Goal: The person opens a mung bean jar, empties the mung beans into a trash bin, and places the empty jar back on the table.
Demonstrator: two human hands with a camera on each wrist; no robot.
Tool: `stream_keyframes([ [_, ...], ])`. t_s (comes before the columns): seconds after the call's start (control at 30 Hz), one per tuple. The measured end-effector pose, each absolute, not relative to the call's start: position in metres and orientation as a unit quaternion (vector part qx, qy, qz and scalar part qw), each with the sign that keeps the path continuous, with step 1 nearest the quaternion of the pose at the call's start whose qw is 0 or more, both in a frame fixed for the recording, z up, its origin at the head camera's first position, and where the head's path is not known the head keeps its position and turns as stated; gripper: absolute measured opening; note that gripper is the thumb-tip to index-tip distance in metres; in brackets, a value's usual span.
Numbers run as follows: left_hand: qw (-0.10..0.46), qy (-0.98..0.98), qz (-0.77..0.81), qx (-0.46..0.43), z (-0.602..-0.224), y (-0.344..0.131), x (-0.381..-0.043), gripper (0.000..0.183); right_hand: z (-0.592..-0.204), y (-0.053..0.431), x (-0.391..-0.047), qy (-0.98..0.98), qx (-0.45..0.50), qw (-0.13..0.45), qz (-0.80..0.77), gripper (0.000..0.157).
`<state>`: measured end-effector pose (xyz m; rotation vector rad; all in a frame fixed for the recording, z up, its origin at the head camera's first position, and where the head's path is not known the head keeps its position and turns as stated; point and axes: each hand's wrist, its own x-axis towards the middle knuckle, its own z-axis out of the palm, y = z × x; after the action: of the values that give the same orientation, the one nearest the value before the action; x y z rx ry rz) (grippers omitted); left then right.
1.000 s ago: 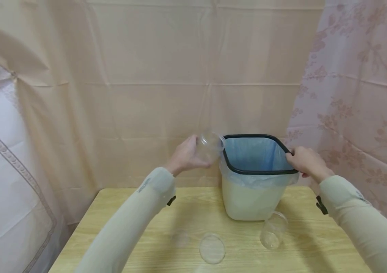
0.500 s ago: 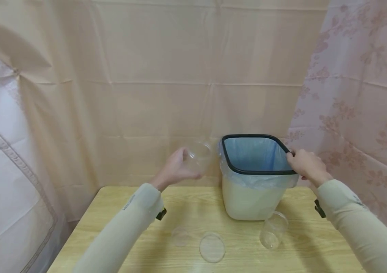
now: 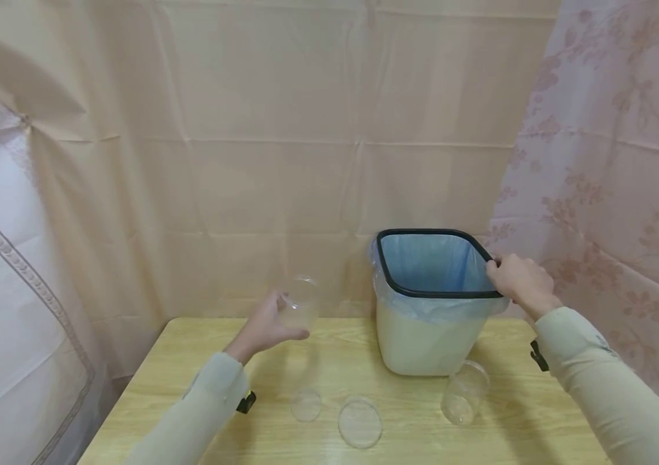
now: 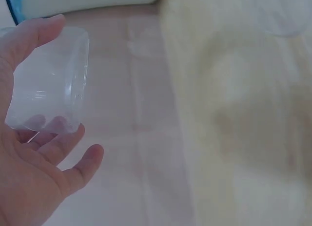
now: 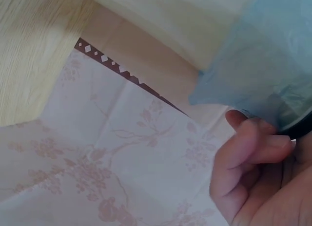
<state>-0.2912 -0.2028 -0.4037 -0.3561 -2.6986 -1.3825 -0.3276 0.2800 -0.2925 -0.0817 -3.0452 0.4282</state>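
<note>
My left hand (image 3: 264, 323) holds a clear plastic cup (image 3: 302, 300) above the back of the table, left of the bin. In the left wrist view the thumb lies over the cup's upper side and fingers curl under it, the little finger apart. At the right my right hand (image 3: 520, 281) grips the black rim (image 3: 451, 294) of a cream trash bin (image 3: 422, 342). The fingers bend round that rim in the right wrist view, beside the bluish bag (image 5: 234, 80). The bag lines the bin and hangs over its edge.
Another clear cup (image 3: 465, 394) lies on its side in front of the bin. Two clear round discs, a smaller disc (image 3: 306, 405) and a larger disc (image 3: 360, 423), lie flat on the wooden table (image 3: 201, 342). Beige cloth (image 3: 248, 181) hangs behind, with floral cloth (image 3: 614, 213) at the right.
My left hand has carried the clear cup left and down, away from the bin's rim. The right hand keeps its grip on the rim, and the bin stays in place.
</note>
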Motion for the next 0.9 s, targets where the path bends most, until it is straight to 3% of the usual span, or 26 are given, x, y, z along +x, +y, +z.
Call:
stream_keyframes([
  [0.2, 0.047, -0.883, -0.456, -0.104, -0.429, -0.215, -0.292, 0.105, -0.287, 0.279, -0.330, -0.991, -0.028, 0.036, 0.127, 0.052],
  [0.57, 0.002, -0.897, -0.438, -0.063, -0.469, -0.221, -0.281, 0.101, -0.298, 0.279, -0.336, -0.982, 0.067, 0.077, 0.162, 0.053],
  [0.9, 0.015, -0.910, -0.412, -0.040, -0.490, -0.230, -0.282, 0.104, -0.294, 0.278, -0.338, -0.983, 0.063, 0.074, 0.159, 0.052],
])
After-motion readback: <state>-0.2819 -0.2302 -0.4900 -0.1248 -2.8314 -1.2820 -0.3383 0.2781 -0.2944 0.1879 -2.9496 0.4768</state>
